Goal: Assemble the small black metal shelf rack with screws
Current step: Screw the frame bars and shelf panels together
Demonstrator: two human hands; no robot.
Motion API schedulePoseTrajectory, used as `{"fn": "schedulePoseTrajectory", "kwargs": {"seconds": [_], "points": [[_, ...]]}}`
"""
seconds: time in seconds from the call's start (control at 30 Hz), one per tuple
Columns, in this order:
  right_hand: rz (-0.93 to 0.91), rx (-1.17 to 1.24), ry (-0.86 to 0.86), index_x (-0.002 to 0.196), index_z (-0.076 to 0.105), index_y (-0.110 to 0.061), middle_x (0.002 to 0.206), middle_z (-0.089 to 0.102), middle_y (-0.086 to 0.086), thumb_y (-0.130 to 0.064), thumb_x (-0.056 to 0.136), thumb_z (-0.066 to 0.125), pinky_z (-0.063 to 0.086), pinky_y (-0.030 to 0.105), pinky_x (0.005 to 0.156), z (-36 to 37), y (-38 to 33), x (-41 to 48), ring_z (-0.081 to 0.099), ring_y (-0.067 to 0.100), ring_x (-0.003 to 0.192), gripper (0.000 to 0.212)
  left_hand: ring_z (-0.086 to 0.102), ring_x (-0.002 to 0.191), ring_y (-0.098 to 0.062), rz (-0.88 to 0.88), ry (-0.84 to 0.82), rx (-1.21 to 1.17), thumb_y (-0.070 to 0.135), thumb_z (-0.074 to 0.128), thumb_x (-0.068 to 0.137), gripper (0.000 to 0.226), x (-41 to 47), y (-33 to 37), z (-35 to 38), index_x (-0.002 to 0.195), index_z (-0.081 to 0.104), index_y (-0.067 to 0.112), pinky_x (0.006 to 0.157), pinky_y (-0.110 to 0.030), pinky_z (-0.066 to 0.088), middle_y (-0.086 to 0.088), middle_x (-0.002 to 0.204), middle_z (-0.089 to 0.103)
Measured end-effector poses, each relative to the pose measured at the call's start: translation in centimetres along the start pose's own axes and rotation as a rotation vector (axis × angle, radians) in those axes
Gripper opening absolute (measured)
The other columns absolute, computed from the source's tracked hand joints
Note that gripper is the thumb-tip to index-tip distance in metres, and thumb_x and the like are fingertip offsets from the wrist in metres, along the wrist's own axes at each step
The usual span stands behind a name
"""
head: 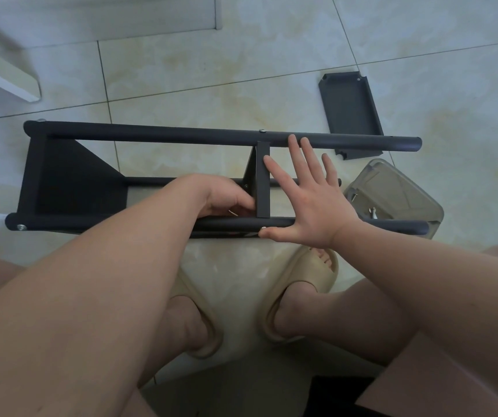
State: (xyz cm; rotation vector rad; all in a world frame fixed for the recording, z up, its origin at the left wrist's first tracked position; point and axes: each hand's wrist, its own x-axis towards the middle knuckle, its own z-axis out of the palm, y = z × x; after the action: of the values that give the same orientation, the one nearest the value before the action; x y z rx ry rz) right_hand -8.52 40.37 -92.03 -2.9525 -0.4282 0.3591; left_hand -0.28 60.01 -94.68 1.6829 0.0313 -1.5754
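The black metal rack (163, 136) lies on its side on the tiled floor, its long tubes running left to right. One shelf panel (70, 179) is fixed at its left end and a second panel (262, 188) stands edge-on in the middle. My left hand (226, 197) reaches inside the frame, fingers curled against the left face of that middle panel; what it holds is hidden. My right hand (308, 191) is spread flat with straight fingers against the panel's right side, thumb by a screw head (262, 228) on the near tube.
A loose black shelf panel (350, 109) lies on the floor beyond the rack's right end. A clear plastic box (398, 194) holding screws sits at the right, under the near tube. My feet in beige slippers (308, 284) are below. White furniture stands at top left.
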Motion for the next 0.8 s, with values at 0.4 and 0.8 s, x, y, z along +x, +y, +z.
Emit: {"fn": "schedulePoseTrajectory", "kwargs": {"seconds": [0.4,0.8], "points": [[-0.002,0.000,0.023,0.162,0.004,-0.031,0.168,-0.016,0.015,-0.094,0.069,0.037,0.003,0.063,0.122,0.23,0.03,-0.04,-0.016,0.034,0.155,0.117,0.066,0.107,-0.026,-0.001,-0.012,-0.020,0.016,0.062,0.092,0.030,-0.28,0.08,-0.02,0.116,0.072,0.003,0.105,-0.038,0.048,-0.015,0.116,0.072],[-0.010,-0.001,0.034,0.162,0.004,-0.032,0.168,-0.016,0.014,-0.095,0.070,0.035,0.003,0.064,0.122,0.36,0.11,-0.01,-0.016,0.034,0.155,0.116,0.068,0.095,-0.023,0.023,-0.002,-0.025,0.009,0.059,0.091,0.023,-0.48,0.10,0.14,0.107,0.074,0.004,0.097,-0.035,0.051,-0.014,0.104,0.074]]}}
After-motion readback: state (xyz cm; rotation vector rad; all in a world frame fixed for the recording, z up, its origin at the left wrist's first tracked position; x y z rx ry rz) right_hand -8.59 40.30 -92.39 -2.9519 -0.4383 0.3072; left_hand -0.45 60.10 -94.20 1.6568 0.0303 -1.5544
